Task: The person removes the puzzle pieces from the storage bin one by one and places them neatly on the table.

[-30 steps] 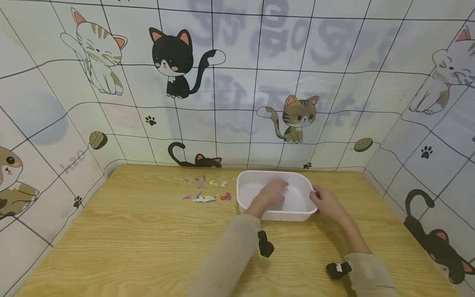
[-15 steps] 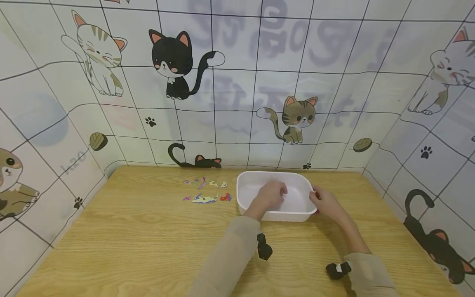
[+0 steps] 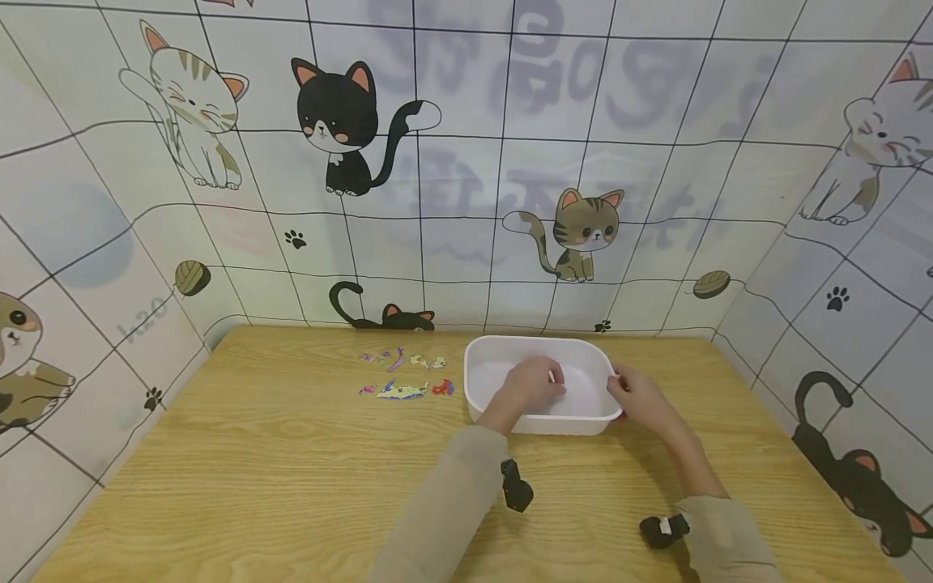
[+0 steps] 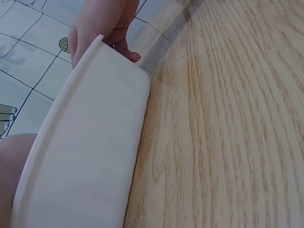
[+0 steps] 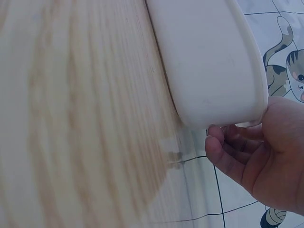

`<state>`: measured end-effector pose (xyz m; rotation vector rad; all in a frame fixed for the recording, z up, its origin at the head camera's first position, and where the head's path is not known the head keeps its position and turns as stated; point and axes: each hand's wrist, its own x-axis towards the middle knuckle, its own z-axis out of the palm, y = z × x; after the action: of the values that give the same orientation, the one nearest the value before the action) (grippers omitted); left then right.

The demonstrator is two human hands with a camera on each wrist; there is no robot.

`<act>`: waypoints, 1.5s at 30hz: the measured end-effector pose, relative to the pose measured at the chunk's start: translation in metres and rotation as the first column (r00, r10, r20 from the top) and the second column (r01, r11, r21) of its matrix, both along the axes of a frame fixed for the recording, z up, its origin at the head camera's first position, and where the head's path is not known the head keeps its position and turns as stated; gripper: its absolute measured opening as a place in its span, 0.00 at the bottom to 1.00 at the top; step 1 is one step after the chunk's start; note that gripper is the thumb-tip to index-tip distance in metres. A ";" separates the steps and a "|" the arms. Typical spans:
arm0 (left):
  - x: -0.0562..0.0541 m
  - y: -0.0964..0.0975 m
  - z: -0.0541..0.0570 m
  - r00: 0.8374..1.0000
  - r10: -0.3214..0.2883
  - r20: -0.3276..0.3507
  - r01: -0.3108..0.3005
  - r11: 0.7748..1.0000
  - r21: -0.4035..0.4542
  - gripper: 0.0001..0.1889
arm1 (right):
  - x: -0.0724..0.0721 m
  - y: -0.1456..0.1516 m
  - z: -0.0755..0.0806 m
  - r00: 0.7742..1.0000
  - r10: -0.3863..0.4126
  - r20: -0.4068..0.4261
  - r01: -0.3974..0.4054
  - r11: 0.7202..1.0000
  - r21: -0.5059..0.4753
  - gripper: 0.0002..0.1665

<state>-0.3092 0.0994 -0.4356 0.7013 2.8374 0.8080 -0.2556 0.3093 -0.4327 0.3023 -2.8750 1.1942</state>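
Note:
A white plastic basin (image 3: 503, 423) with rounded corners rests on the wooden table, near the back wall. My left hand (image 3: 532, 385) reaches over its front rim and down inside, fingers bent toward the thumb; whether something is pinched there cannot be made out. Only the edge of that left hand (image 4: 16, 161) shows in the left wrist view, behind the basin wall. At the basin's right end my right hand (image 3: 645, 398) grips the rim. In the right wrist view, fingers of this right hand (image 5: 263, 156) curl under the rim.
Left of the basin lie two rows of small flat colourful cut-out pieces, among them a long pale yellow and blue piece (image 3: 403, 390) and a red piece (image 3: 441, 387). A cat-patterned wall sheet (image 3: 466, 243) encloses the table's back and sides.
My left hand moved quickly inside the basin a second ago with fingers extended; now its fingers are drawn in toward the thumb. The right hand and basin stay in place.

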 end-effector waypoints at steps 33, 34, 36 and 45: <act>0.009 -0.040 0.013 0.998 -0.056 0.006 0.051 0.945 0.323 0.08 | 0.001 0.000 0.000 1.000 -0.002 0.010 0.002 1.000 -0.017 0.28; 0.010 -0.043 0.015 0.999 -0.050 0.000 0.047 0.941 0.335 0.08 | 0.001 0.000 0.000 1.000 0.001 0.006 -0.001 1.000 -0.018 0.28; 0.012 -0.049 0.019 0.999 -0.036 -0.005 0.035 0.931 0.363 0.08 | 0.000 0.000 0.000 1.000 -0.002 0.004 0.002 1.000 -0.019 0.28; 0.020 -0.078 0.032 0.997 -0.005 -0.071 0.034 0.910 0.414 0.09 | -0.002 0.003 -0.003 1.000 0.001 0.008 -0.001 1.000 -0.003 0.28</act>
<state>-0.2897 0.0215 -0.4037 0.8157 2.7309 1.4360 -0.2579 0.3125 -0.4353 0.2993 -2.8803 1.2024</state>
